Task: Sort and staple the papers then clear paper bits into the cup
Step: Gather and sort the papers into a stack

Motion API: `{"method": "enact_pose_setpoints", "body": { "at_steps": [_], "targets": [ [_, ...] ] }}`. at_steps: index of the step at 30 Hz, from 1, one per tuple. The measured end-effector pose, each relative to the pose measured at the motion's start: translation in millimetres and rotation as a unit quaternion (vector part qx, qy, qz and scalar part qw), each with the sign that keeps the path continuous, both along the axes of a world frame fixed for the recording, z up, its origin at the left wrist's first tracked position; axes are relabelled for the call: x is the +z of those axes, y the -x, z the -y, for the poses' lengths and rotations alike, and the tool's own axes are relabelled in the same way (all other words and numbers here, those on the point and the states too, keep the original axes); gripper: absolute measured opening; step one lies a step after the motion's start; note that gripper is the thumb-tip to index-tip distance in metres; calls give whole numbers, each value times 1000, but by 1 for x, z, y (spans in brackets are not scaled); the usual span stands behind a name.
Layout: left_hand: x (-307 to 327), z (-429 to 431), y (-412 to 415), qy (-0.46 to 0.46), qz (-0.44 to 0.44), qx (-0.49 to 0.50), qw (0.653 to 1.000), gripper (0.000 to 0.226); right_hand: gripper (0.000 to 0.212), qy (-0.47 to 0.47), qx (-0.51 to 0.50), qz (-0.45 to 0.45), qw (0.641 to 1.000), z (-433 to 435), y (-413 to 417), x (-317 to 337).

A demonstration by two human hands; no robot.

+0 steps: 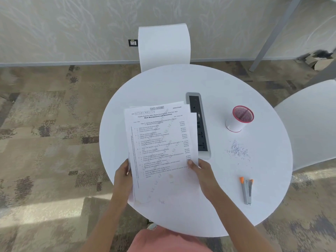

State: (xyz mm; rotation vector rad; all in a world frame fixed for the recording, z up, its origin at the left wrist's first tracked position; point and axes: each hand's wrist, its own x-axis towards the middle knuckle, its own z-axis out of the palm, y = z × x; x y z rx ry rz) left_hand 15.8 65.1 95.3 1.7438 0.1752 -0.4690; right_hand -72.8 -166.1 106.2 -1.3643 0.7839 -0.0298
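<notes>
Several printed exam papers (161,142) are held up over the left part of the round white table (181,84), their edges slightly fanned. My left hand (123,177) grips the stack's lower left edge and my right hand (201,171) grips its lower right edge, thumb on top. A white cup with a red mesh rim (239,120) stands tilted-looking at the right. Below it lies a small pile of paper bits (237,150). A grey stapler with orange tips (246,190) lies near the table's right front edge.
A grey power socket strip (198,124) is set into the table's middle, partly hidden by the papers. White chairs stand behind the table (163,46) and at the right (312,124). Patterned carpet surrounds the table.
</notes>
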Motion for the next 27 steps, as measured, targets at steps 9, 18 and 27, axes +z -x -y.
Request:
{"method": "enact_pose_setpoints", "body": {
  "at_steps": [9, 18, 27],
  "targets": [
    [25, 20, -7, 83, 63, 24, 994, 28, 30, 207, -54, 48, 976, -16, -4, 22],
    [64, 49, -14, 18, 239, 102, 966, 34, 39, 271, -176, 145, 935, -38, -17, 48],
    [57, 52, -3, 87, 257, 111, 956, 30, 41, 254, -164, 169, 938, -49, -5, 37]
  ]
}}
